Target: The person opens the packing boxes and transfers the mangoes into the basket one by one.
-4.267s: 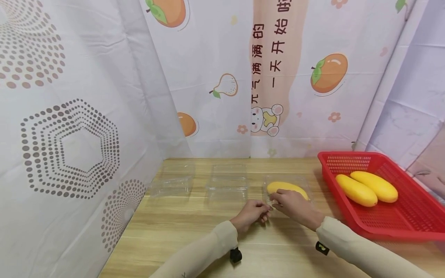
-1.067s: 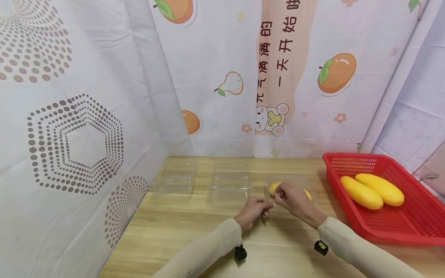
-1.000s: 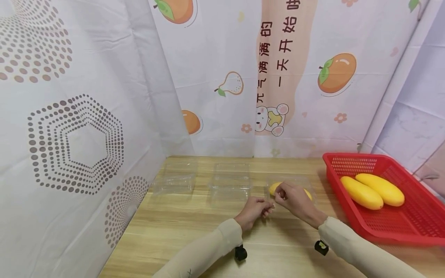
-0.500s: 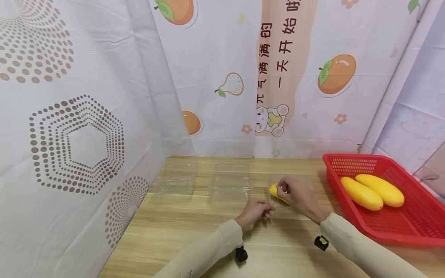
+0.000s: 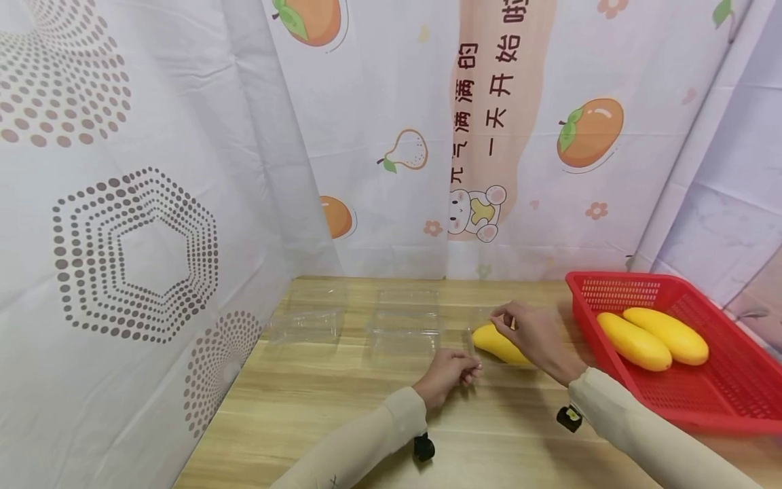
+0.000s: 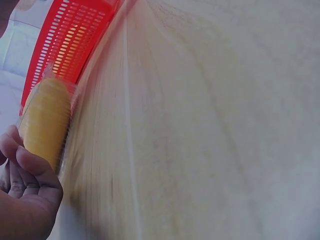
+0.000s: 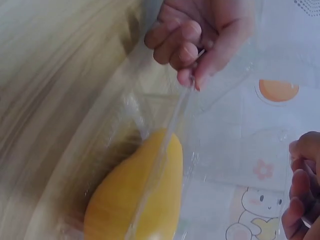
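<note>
A yellow mango point(image 5: 497, 344) lies in a clear plastic box at the right of the table. My left hand point(image 5: 449, 375) is at the box's near left corner. In the right wrist view its thumb and finger pinch the clear rim point(image 7: 172, 120), which runs slantwise across the mango point(image 7: 135, 195). My right hand point(image 5: 531, 339) is raised over the box's right part, thumb and fingertips together at the edge of its clear lid. In the left wrist view, the mango point(image 6: 47, 120) shows just beyond the left fingers. My right hand hides the mango's right end in the head view.
A red plastic basket point(image 5: 617, 387) holding two yellow mangoes point(image 5: 666, 335) stands on the right. Two more clear boxes stand to the left, one in the middle point(image 5: 405, 331) and one at the far left point(image 5: 308, 324). Patterned curtains point(image 5: 379, 251) border the table.
My right hand has moved up and back from the box's front edge, and more of the mango's front shows. My left hand has stayed nearly still at the corner.
</note>
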A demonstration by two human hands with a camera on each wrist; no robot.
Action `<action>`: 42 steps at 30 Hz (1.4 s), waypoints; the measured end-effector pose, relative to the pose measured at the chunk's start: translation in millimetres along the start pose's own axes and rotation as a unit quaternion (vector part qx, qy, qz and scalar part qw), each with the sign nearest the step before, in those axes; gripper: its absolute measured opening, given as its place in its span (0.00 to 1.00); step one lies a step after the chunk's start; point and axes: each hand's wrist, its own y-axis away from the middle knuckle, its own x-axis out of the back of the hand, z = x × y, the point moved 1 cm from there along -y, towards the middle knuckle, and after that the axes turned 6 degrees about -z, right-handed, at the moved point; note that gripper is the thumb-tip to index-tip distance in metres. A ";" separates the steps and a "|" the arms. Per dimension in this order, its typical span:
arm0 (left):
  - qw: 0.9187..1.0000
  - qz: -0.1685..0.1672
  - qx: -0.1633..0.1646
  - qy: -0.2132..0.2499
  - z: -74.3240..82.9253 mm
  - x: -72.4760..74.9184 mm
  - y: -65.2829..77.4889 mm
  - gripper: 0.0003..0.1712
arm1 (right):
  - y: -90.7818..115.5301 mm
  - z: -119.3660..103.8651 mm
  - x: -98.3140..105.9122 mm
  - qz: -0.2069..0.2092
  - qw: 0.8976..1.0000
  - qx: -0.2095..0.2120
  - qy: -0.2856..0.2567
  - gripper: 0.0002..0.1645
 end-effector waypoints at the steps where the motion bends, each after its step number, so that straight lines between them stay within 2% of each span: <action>1: 1.000 0.001 0.000 0.001 0.2 0.1 -0.1 0.13 | -0.5 1.7 1.2 0.006 1.000 0.001 0.005 0.08; 14: 1.000 0.005 0.003 0.001 -4.6 1.6 0.7 0.11 | 2.3 26.0 19.7 0.039 0.999 -0.006 0.012 0.09; 28: 1.000 0.008 -0.002 0.001 -2.9 2.8 0.7 0.10 | 10.2 60.5 39.9 0.086 0.995 -0.048 0.020 0.07; 42: 1.000 0.005 -0.003 0.007 -0.7 1.5 2.6 0.10 | 13.5 86.9 50.0 0.106 0.985 -0.138 -0.016 0.13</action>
